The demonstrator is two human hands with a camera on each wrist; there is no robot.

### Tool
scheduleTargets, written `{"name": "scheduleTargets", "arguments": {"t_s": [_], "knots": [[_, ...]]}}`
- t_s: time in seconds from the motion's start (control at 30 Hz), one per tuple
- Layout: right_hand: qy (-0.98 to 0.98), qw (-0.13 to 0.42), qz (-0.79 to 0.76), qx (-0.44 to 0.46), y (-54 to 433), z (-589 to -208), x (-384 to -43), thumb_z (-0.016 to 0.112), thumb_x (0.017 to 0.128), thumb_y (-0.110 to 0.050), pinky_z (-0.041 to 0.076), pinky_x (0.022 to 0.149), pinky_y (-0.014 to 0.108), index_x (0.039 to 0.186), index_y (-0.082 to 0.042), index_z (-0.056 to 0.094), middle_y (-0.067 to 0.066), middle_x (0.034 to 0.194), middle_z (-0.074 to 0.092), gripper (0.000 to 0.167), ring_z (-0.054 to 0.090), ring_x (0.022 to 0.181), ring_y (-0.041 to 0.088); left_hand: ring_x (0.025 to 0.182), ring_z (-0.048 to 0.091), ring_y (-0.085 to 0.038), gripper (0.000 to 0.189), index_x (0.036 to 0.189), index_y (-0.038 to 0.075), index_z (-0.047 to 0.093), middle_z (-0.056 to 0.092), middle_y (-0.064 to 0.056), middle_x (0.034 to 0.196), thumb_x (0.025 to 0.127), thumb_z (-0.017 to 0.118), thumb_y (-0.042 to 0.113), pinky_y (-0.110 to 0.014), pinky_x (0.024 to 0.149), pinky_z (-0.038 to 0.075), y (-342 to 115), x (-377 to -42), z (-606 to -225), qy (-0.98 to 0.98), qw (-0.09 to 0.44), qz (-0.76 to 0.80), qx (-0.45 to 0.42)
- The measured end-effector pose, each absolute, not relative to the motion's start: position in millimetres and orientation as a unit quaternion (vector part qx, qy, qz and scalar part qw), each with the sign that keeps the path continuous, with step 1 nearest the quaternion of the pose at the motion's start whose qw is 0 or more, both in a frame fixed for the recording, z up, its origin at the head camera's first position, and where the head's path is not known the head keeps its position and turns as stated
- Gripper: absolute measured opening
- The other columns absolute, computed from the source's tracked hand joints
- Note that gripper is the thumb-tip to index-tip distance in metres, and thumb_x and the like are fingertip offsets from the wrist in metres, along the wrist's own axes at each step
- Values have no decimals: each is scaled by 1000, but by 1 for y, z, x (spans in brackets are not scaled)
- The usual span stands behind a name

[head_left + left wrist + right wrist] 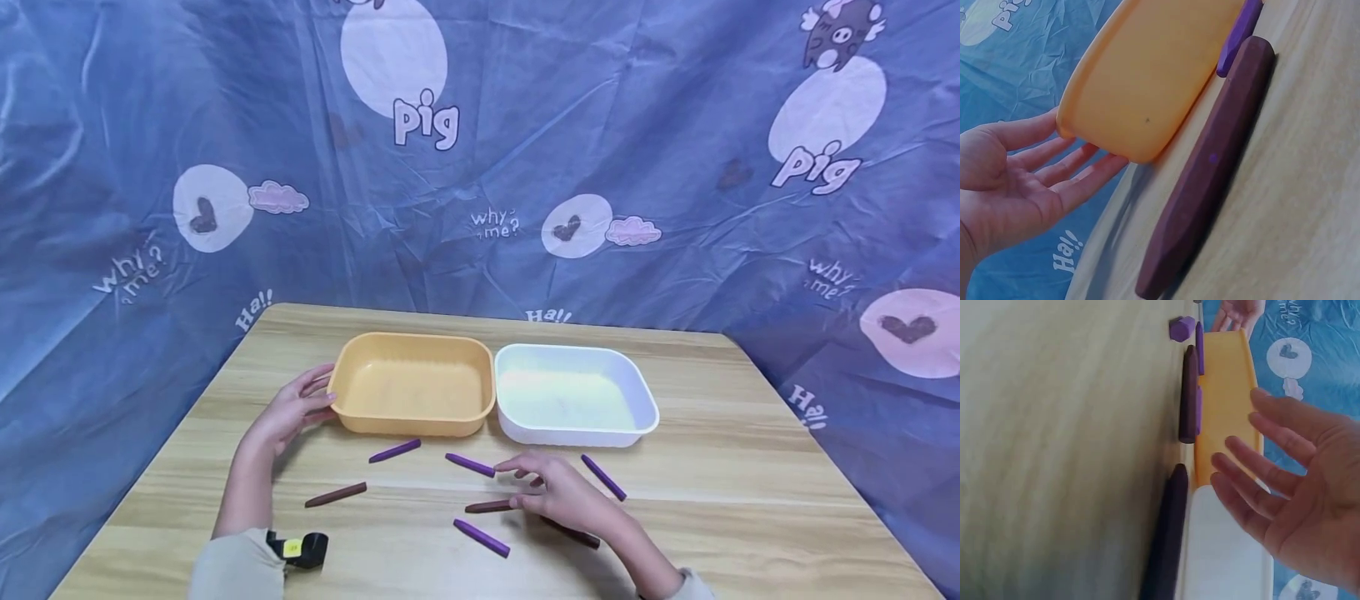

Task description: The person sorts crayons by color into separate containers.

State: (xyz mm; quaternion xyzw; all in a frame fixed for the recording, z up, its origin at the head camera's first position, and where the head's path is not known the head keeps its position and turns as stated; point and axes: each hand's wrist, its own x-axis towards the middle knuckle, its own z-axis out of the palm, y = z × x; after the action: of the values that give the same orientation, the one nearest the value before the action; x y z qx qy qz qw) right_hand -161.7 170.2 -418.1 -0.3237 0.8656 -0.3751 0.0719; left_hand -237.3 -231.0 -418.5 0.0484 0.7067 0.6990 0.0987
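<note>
On one crayon (1208, 181), only the left-wrist view shows a speck (1213, 158); left hand (291, 412) and right hand (558, 492) spread.

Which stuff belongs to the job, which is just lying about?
Likely the job: orange tray (left hand touching), white tray, four purple crayons, three brown crayons, right hand near crayons.

Just there: wooden table, printed blue cloth, black wrist device.

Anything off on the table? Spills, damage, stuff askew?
No spill or breakage visible. Two small oddities, left wrist view: a purple fleck on the side of a brown crayon, clashing with its color, and a dark speck on the orange tray's otherwise plain outer wall. Can't tell whether the speck is dirt or damage.
</note>
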Motion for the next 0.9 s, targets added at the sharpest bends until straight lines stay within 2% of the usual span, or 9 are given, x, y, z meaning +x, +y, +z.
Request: {"name": "scheduleTargets", "arguments": {"t_s": [0.17, 0.33, 0.53, 0.7, 0.9], "knots": [[863, 113, -384, -307, 170, -420, -163, 71, 75, -2, 50, 72, 29, 111, -5, 63, 5, 93, 62, 37, 59, 85, 20, 100, 54, -10, 65, 144, -5, 13, 19, -30, 143, 91, 51, 0, -39, 92, 43, -232, -237, -417, 703, 97, 703, 48], [855, 139, -387, -316, 166, -422, -164, 71, 73, 3, 49, 70, 27, 105, -6, 65, 0, 88, 60, 34, 58, 79, 14, 105, 52, -15, 65, 144, -5, 12, 18, -29, 144, 91, 50, -1, -39, 92, 42, -232, -235, -417, 702, 99, 703, 47], [861, 138, -367, -325, 159, -422, -166, 68, 69, 12, 48, 64, 22, 90, -7, 70, -5, 75, 57, 28, 55, 69, 7, 107, 51, -17, 65, 144, -4, 12, 18, -29, 144, 90, 50, -1, -39, 92, 42, -233, -235, -418, 703, 100, 703, 44], [867, 135, -352, -325, 158, -422, -167, 67, 69, 13, 46, 62, 21, 87, -8, 70, -7, 73, 56, 28, 53, 67, 4, 108, 51, -17, 65, 144, -4, 12, 18, -29, 144, 91, 49, -1, -39, 93, 42, -233, -236, -419, 704, 101, 701, 43], [868, 121, -349, -332, 158, -418, -166, 60, 69, 15, 47, 63, 21, 90, -7, 70, -5, 76, 58, 32, 56, 70, 11, 114, 47, -24, 64, 144, -4, 12, 18, -28, 144, 92, 49, 0, -39, 93, 41, -233, -236, -419, 704, 103, 701, 44]]}}
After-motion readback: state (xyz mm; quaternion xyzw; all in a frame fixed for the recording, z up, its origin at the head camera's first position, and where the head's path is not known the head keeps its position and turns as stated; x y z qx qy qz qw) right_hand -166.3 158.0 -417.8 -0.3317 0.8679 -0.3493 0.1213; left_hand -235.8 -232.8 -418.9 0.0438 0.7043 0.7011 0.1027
